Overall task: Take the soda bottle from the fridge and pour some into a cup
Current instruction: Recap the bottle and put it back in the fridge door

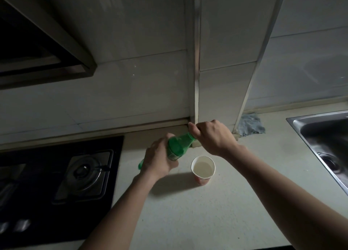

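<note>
- The green soda bottle (177,148) sits in the middle of the frame, tilted, its neck pointing up and to the right and its base down to the left, held above the tabletop (235,202).
- My left hand (160,160) is wrapped around the bottle's body, fingers curled over it, so only the shoulder and a sliver of the base show past my palm.
- My right hand (212,136) is closed over the top of the neck, thumb and fingers pinched around it; the cap itself is hidden under my fingers, so I cannot tell whether it is on or off.
- The paper cup (203,169) stands upright on the tabletop just below and to the right of the bottle, between my two forearms; it has a white inside, a reddish outside, and some pale liquid in it.
- The bottle's mouth is not over the cup; it points away toward the wall.
- At the lower left of the frame is a black gas hob (56,183) with a round burner (85,171).
- At the right edge is a steel sink (323,136) set into the tabletop.
- A grey cloth (250,125) lies against the tiled wall (141,80), right of my right hand.
- A dark range hood (37,48) fills the upper left.
</note>
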{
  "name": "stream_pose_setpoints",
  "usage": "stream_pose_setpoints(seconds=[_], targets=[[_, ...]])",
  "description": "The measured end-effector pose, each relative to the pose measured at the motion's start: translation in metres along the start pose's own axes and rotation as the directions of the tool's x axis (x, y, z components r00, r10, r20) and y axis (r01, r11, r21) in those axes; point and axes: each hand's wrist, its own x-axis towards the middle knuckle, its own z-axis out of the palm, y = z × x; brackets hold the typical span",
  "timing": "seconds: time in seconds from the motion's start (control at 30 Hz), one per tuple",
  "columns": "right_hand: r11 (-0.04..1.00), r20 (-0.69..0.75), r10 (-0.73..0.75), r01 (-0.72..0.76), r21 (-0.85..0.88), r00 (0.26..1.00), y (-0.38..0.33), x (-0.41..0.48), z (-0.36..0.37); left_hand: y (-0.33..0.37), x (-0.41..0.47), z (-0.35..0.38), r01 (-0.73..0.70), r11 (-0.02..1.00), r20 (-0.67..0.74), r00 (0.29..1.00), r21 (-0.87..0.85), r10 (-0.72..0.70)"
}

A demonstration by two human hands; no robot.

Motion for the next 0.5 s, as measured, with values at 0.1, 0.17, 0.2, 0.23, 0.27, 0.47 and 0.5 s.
stream_pose_setpoints(seconds=[0.1, 0.17, 0.2, 0.23, 0.27, 0.47, 0.5], targets=[[0.982, 0.033, -0.189, 0.190, -0.011, 0.981, -0.001, -0.002, -0.013, -0.005, 0.006, -0.015, 0.078, 0.989, 0.275, 0.960, -0.122, -0.042], [0.955, 0.027, -0.295, 0.295, -0.007, 0.955, -0.005, -0.002, -0.020, -0.005, 0.004, -0.021, 0.046, 0.992, 0.394, 0.919, -0.121, 0.005], [0.939, 0.019, -0.345, 0.345, 0.003, 0.939, -0.007, -0.002, -0.021, -0.004, 0.002, -0.021, 0.031, 0.990, 0.418, 0.908, -0.138, 0.030], [0.920, 0.000, -0.392, 0.392, 0.007, 0.920, -0.008, -0.003, -0.021, -0.004, 0.000, -0.019, 0.034, 0.985, 0.427, 0.903, -0.171, 0.043], [0.904, -0.026, -0.428, 0.428, 0.007, 0.904, -0.008, -0.004, -0.019, -0.002, -0.002, -0.018, 0.040, 0.977, 0.431, 0.901, -0.208, 0.055], [0.982, -0.137, -0.168, 0.154, -0.106, 0.976, -0.005, -0.004, -0.006, 0.000, -0.004, 0.000, 0.025, 0.979, 0.160, 0.987, -0.204, 0.009], [0.989, -0.138, -0.096, 0.079, -0.122, 0.986, -0.005, -0.003, -0.004, 0.000, -0.004, 0.002, -0.005, 0.991, 0.046, 0.999, -0.135, 0.011]])
